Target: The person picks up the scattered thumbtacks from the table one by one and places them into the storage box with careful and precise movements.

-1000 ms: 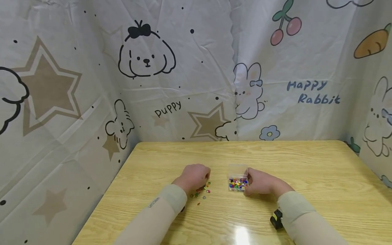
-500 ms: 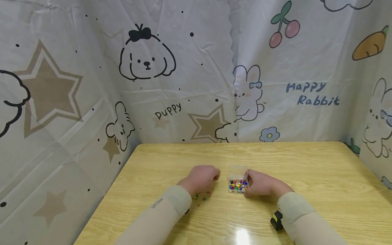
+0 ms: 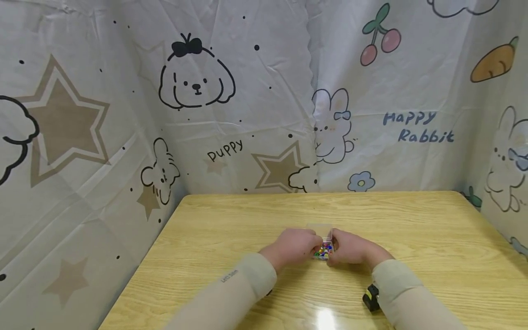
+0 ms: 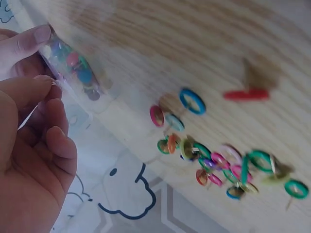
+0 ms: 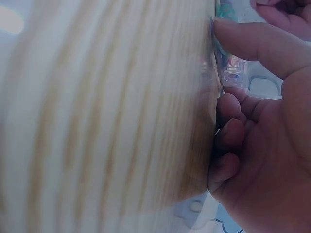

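A small clear plastic box (image 3: 319, 228) stands on the table with its lid raised, holding several bright multicoloured thumbtacks (image 4: 84, 76). My right hand (image 3: 352, 246) grips the box's right side between thumb and fingers. Over the box's left part is my left hand (image 3: 294, 247), thumb and index finger pinched together. A small pale bit of a thumbtack (image 4: 54, 83) shows at those fingertips, mostly hidden. Loose thumbtacks (image 4: 219, 159) in pink, green, blue and red lie scattered on the wood in the left wrist view. The left arm hides them in the head view.
The wooden table (image 3: 231, 211) ends at a printed cloth backdrop (image 3: 231, 114) along the back and sides. A black and yellow device (image 3: 371, 298) sits by the right sleeve. One red thumbtack (image 4: 246, 94) lies apart from the other loose ones.
My left hand has moved right, from the loose thumbtacks across the table to the box. The right hand has stayed on the box's side.
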